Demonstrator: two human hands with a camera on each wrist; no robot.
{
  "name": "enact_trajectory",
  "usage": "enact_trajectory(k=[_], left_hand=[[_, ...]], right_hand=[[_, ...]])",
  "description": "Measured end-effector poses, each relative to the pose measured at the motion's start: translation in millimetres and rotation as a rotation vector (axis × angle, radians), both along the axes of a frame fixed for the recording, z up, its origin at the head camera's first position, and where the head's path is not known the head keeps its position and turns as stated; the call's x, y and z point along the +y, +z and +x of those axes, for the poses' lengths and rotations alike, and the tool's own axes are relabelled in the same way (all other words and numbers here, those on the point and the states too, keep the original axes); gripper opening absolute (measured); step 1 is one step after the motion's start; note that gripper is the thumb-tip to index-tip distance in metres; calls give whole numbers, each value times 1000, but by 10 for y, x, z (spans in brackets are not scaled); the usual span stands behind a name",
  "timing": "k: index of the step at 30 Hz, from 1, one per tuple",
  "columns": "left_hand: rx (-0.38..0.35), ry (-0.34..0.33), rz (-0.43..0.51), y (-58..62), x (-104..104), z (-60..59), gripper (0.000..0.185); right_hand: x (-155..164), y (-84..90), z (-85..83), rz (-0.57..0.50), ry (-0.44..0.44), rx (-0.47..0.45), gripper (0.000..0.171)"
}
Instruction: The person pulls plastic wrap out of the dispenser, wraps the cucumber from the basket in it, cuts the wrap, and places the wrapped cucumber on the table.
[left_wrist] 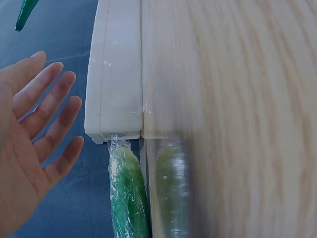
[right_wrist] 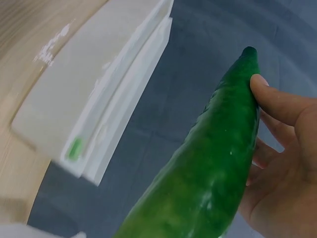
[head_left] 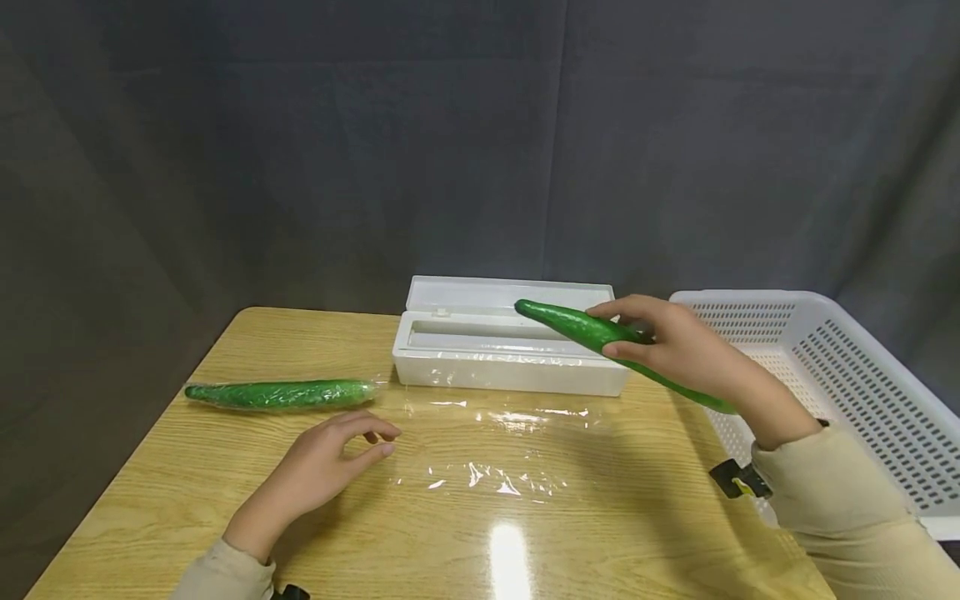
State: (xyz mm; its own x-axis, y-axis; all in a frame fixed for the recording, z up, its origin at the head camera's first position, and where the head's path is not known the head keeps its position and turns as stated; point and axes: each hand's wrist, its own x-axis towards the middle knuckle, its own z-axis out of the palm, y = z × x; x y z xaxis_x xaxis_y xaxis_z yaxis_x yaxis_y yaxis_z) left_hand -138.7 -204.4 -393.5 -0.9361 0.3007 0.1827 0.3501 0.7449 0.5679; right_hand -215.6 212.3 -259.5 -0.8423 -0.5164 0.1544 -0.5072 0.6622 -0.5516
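right hand (head_left: pixel 693 350) grips smooth, tapered bare cucumber (head_left: pixel 577 327) aloft.

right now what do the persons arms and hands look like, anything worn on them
Both hands are bare, with no gloves or rings visible. The left hand and right hand emerge from long beige fabric sleeves. A small black device with a yellow spot sits at the right wrist, and another black piece at the left cuff.

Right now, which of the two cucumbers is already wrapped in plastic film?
The cucumber lying on the table, near the left hand. The held cucumber in the right hand is bare.
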Motion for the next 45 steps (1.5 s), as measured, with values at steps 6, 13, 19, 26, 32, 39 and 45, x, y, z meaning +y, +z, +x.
enact_trajectory(k=[6, 13, 19, 26, 32, 39, 45], left_hand=[[-3, 4, 3, 4, 11, -2, 22], [0, -12, 5, 5, 64, -21, 22], [-1, -16, -7, 36, 76, -28, 21], [7, -24, -14, 34, 78, -49, 23], [18, -26, -20, 36, 92, -79, 21], [4, -22, -24, 28, 80, -81, 21], [-9, -14, -19, 31, 62, -75, 20]], right_hand=[[-264, -57, 16, -49, 61, -20, 45], [-512, -180, 44, -99, 125, -25, 44], [-713, -312, 56, -96, 169, -22, 43], [-869, -494, 66, -106, 217, -64, 40], [-921, -661, 59, -107, 227, -75, 40], [-1000, -872, 56, -48, 232, -87, 40], [-1051, -1049, 38, -23, 234, -140, 39]])
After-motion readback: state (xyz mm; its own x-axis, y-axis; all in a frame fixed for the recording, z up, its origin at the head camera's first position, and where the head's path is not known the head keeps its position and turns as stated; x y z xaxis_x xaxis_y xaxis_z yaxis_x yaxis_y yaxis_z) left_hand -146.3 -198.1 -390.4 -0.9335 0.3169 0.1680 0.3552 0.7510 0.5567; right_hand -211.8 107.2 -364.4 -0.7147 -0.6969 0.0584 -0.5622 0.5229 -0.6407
